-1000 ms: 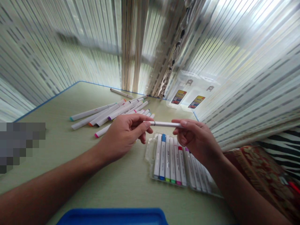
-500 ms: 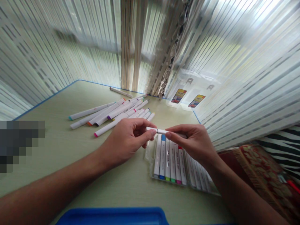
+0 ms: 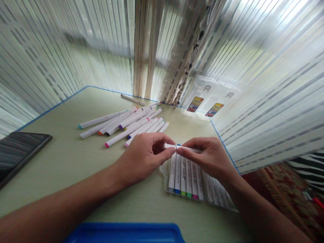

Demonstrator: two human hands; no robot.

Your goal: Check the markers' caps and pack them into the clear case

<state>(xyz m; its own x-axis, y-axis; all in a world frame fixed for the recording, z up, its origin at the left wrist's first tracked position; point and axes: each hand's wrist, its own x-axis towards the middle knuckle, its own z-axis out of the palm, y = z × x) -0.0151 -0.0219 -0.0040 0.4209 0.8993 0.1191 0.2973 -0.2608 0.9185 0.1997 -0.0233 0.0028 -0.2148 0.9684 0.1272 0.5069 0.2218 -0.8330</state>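
Note:
A white marker with a dark ring lies crosswise between my two hands, above the table. My left hand pinches its left end between thumb and fingers. Closed on the same marker just right of the ring is my right hand, the two thumbs almost meeting. Under my hands sits a clear plastic case with a row of white markers, their ends blue, green and pink; my right hand and forearm hide part of it. Beyond my left hand, a loose pile of white markers has variously coloured ends.
A dark tablet-like slab lies at the left of the pale green table. The rim of a blue tray shows at the near edge. A clear case with labels stands upright at the back, before string curtains.
My right hand has slid left along the marker, from its far end to beside the ring. Both hands and the marker have come slightly lower, nearer the case.

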